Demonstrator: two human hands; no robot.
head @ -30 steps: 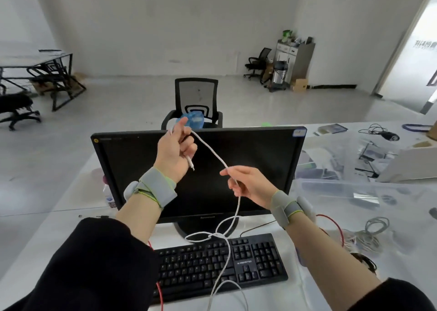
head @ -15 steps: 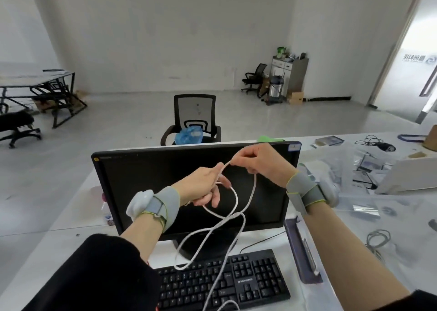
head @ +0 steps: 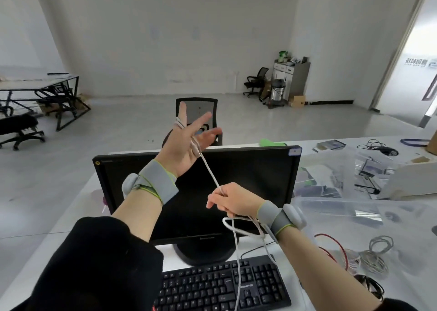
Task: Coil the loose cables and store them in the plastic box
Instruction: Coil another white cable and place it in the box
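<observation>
White cable [head: 210, 173] wound over spread left hand [head: 186, 145], right hand [head: 233, 201] pinching it, keyboard [head: 220, 287] lettering unreadable

**One head-worn view over the monitor**

A single wide-angle camera sits at the person's head, facing forward and slightly down. The monitor [head: 197, 193] stands close, centre frame; the keyboard [head: 222, 287] lies nearer the camera, below it. Behind the monitor, the office chair [head: 197, 111] and far wall recede.
</observation>
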